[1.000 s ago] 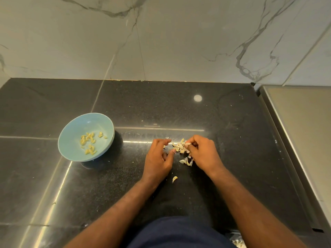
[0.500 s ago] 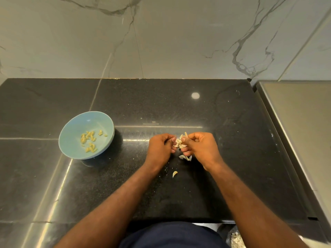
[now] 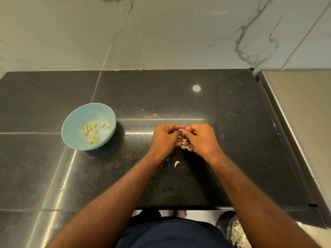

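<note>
Both hands meet over the middle of the black countertop (image 3: pixel 179 97), a polished, speckled stone that throws back long streaks of light; the left hand (image 3: pixel 165 138) has its fingers curled inward and pinches one end of a garlic clove (image 3: pixel 181 130), and the right hand (image 3: pixel 201 138), curled just as tightly, pinches the other end, so the knuckles almost touch; the clove sits between the fingertips, above the stone, pale with a papery white skin sticking out; just below the hands lies a small pile of unpeeled cloves (image 3: pixel 185 147), whitish and partly hidden by the fingers; one curved loose clove (image 3: pixel 176 164) lies apart, nearer the person, between the two wrists; well off to the left stands a round, smooth pale blue bowl (image 3: pixel 75 122) with yellowish peeled cloves (image 3: pixel 91 130) scattered across its bottom; fine flecks of skin dust the stone around the hands; behind, the counter ends flush against a glossy grey-veined marble wall (image 3: pixel 179 33); on the right it butts against a brushed steel surface (image 3: pixel 304 113); the front edge (image 3: pixel 179 209) runs straight just before the person's body; open stone stretches between bowl and hands, and from the hands back to the wall
</note>
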Motion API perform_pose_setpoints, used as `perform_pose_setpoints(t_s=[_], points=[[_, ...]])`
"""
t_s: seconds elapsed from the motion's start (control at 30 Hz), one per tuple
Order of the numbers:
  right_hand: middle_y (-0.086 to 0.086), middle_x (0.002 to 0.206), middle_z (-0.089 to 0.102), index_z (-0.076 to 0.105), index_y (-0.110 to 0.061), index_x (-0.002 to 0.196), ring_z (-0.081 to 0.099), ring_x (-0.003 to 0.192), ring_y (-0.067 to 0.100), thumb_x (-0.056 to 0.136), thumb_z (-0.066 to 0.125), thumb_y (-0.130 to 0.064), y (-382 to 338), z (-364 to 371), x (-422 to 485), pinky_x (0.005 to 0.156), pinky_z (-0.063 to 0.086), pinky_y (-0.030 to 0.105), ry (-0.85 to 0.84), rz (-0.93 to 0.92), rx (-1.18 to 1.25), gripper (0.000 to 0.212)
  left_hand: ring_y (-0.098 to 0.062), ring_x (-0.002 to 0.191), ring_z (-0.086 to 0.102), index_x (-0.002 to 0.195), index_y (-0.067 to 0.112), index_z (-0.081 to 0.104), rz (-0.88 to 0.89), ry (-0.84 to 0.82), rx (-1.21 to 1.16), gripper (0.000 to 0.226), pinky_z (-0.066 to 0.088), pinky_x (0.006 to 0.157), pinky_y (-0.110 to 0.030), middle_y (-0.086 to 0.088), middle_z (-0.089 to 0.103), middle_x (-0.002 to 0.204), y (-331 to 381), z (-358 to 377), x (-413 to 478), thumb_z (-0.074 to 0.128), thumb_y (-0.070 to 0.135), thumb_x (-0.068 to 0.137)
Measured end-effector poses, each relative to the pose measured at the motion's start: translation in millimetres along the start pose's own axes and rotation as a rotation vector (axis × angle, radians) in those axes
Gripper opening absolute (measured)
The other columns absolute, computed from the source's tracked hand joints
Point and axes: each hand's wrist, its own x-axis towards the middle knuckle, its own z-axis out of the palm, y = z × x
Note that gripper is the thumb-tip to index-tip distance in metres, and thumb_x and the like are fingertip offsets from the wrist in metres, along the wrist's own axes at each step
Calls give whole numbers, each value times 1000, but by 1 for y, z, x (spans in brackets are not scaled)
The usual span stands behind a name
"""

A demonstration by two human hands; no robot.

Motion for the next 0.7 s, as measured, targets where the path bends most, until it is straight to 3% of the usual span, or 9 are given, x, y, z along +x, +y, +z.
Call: perform_pose_setpoints(t_s=[0.1, 0.2, 0.3, 0.4, 0.47, 0.57, 0.63, 0.7], points=[[2, 68, 70, 70, -14, 75, 67, 57, 14, 88, 75, -15, -1, -4, 0, 52, 55, 26, 58, -52, -76, 14, -25, 83, 75, 104, 6, 72, -4, -46, 56, 25, 63, 72, -36, -13, 75, 91, 4, -1, -2, 51, -2, 94], [-5, 66, 66, 66, -19, 70, 63, 60, 11, 88, 74, -15, 2, -5, 1, 57, 51, 28, 56, -130, -214, 20, -21, 80, 74, 103, 0, 71, 18, -53, 38, 15, 62, 75, -34, -18, 74, 90, 4, -4, -2, 58, 3, 97], [-4, 73, 69, 71, -17, 85, 62, 63, 9, 91, 71, -13, 7, -6, 2, 63, 56, 33, -33, -162, -184, 7, -18, 72, 72, 93, 4, 68, -6, 11, 12, 10, 61, 69, -24, -16, 72, 83, 5, -6, 1, 59, 5, 97], [-3, 77, 71, 75, -17, 95, 61, 61, 2, 93, 69, -12, 10, -9, 0, 63, 55, 25, -26, -124, -72, 8, -17, 67, 70, 89, 9, 65, -19, 45, 8, 12, 61, 68, -25, -14, 70, 82, 7, -11, 3, 58, 8, 99], [-3, 78, 72, 76, -17, 98, 65, 65, 7, 94, 69, -16, 10, -10, -1, 63, 55, 23, 10, -138, -33, 9, -20, 71, 71, 91, 8, 65, -49, -6, -24, 14, 61, 70, -29, -16, 71, 87, 9, -12, 2, 59, 17, 99], [-4, 82, 75, 78, -20, 103, 72, 74, 19, 94, 69, -20, 10, -8, -3, 71, 61, 33, 13, -177, -23, 13, -20, 73, 71, 95, 1, 66, -113, -86, -93, 17, 61, 71, -29, -16, 72, 87, 11, -9, -1, 64, 19, 96], [0, 86, 76, 75, -19, 111, 73, 81, 20, 91, 72, -21, 10, -6, -3, 77, 60, 33, -5, -172, -34, 20, -16, 67, 68, 94, -1, 65, -177, -49, -183, 9, 59, 65, -24, -14, 70, 81, 11, -9, -1, 63, 8, 95], [1, 83, 74, 65, -21, 130, 68, 75, 8, 90, 73, -18, 9, -6, -2, 75, 55, 21, -30, -161, -59, 40, -14, 63, 66, 91, 0, 65, -199, -6, -195, 5, 58, 63, -23, -13, 69, 77, 11, -10, 0, 62, 2, 95]])
